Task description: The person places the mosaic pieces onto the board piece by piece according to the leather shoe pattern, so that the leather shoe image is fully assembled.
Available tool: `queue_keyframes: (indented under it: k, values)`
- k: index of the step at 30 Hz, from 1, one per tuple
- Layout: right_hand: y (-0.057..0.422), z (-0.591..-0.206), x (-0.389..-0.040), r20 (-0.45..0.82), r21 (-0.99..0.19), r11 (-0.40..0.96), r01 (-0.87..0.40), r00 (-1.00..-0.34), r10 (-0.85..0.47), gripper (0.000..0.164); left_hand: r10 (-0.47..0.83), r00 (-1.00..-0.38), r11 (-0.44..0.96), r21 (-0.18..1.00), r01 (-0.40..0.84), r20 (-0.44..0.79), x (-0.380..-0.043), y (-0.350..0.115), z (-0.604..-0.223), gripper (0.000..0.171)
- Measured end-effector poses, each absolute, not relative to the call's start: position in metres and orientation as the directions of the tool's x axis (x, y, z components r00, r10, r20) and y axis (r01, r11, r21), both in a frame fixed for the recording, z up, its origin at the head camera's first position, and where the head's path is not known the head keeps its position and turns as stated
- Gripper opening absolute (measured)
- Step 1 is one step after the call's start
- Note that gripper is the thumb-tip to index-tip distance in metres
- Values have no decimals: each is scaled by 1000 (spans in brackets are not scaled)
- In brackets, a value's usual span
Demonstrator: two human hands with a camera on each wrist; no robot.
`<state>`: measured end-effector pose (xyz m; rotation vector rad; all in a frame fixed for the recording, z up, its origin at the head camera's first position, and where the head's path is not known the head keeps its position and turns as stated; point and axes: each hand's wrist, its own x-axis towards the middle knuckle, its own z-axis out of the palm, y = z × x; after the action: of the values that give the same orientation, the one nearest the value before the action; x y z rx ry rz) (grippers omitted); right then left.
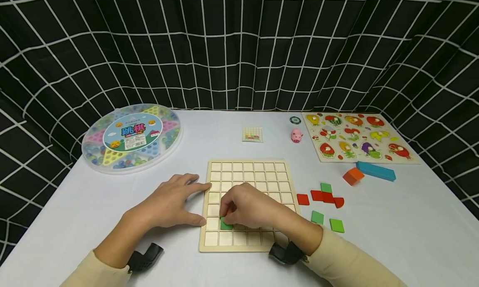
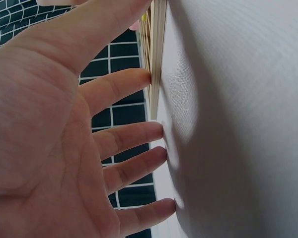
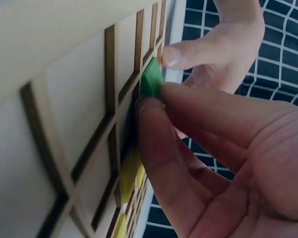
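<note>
Gently grip by opposite edges the green tile (image 1: 226, 226), probably light, stiff and slick, pinched narrowly in the right hand (image 1: 250, 206) toward the near-left corner of the board (image 1: 233, 249), with left hand (image 1: 169, 201) spread, empty, against its left edge.

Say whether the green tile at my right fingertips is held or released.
Held: the right wrist view shows the right hand pinching the green tile at the board. Whether it's fully seated, I can't tell.
</note>
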<state>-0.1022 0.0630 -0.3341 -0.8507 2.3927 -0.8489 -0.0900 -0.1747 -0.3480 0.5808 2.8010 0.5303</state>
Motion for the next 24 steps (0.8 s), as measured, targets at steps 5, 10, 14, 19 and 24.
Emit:
queue_keyframes:
  k: [5,10,14,19,24]
  values:
    - [62,-334,-101,-164,-599,629,-495,-693,-702,20,423,-894,854,395,338,-150,-90,-175,-348,85]
    - [71,-332,-104,-152,-648,585,-488,-670,-727,17,425,-893,855,390,343,-147,-91,-174,-348,85]
    - [92,-325,-112,-110,-696,529,-486,-656,-747,16,418,-896,860,383,338,-148,-91,-173,-348,85]
    - [129,-318,-121,-90,-737,499,-457,-664,-742,13,409,-898,866,377,327,-161,-91,-171,-347,85]
    - [163,-313,-128,-121,-738,542,-402,-712,-692,14,398,-901,872,377,313,-171,-90,-171,-350,86]
